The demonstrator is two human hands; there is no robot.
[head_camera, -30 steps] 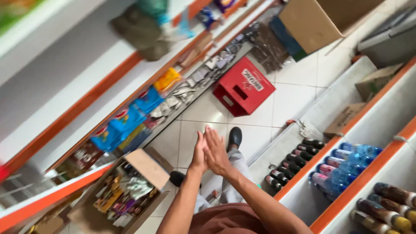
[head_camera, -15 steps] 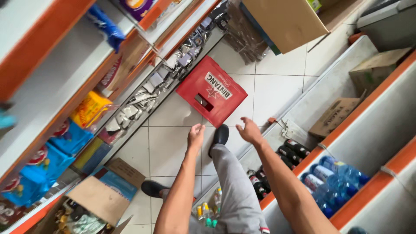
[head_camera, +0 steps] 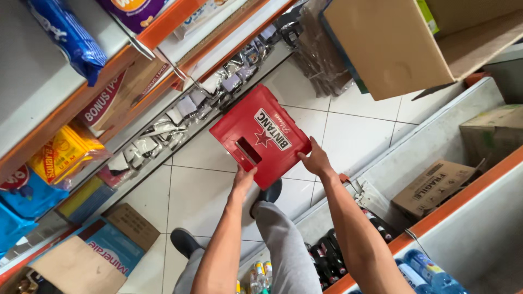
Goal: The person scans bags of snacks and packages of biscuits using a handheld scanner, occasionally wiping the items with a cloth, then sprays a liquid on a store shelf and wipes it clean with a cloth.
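Red plastic crate (head_camera: 260, 136) sits on the white tiled floor (head_camera: 348, 136) in the aisle between shelving, ahead of the person's feet. Left hand (head_camera: 243, 179) closes on the crate's near edge; right hand (head_camera: 316, 161) is clamped on its near right corner. Silver packets (head_camera: 158, 133) line the low shelf to the left; dark bottles (head_camera: 327, 261) stand at lower right.

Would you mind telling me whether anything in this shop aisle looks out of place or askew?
The red crate sits on the tiled floor mid-aisle, skewed to the shelves; both hands, left and right, grip its near edge. Nothing looks spilled or damaged.
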